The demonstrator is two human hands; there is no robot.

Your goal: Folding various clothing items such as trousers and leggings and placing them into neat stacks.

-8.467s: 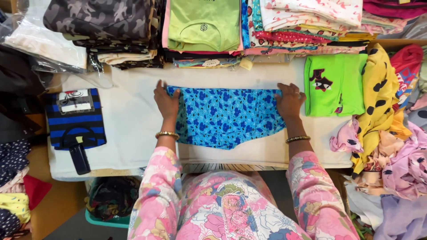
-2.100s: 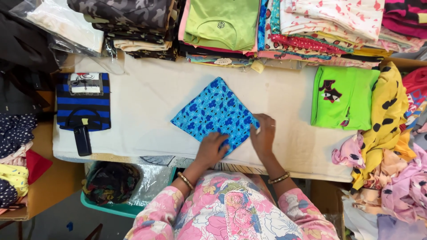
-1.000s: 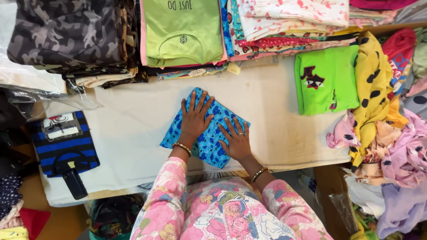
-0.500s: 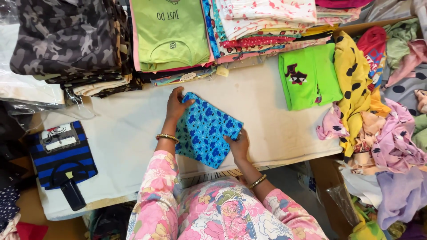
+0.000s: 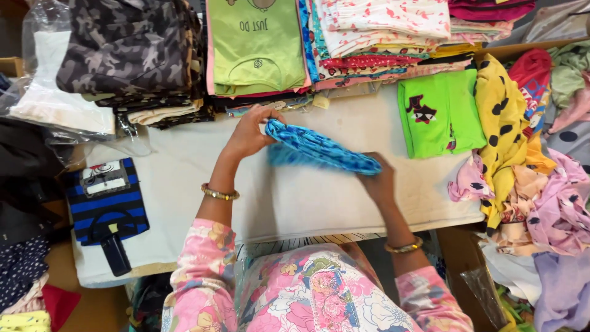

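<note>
Folded blue patterned garment (image 5: pixel 319 149) lifted just off the white table (image 5: pixel 184 184), near its middle, gripped at its far-left end by left hand (image 5: pixel 249 132) and at its near-right end by right hand (image 5: pixel 378 181), both closed on the cloth. Far behind: stacks of folded clothes, among them a light green shirt (image 5: pixel 255 46) and a camouflage pile (image 5: pixel 129 52). Bright green shirt (image 5: pixel 439 114) flat at right; blue-striped garment (image 5: pixel 107 200) at left.

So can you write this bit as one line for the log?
left hand: grips far end of folded blue cloth | right hand: holds near end | cloth: lifted above white table | nearby: green shirt
</note>
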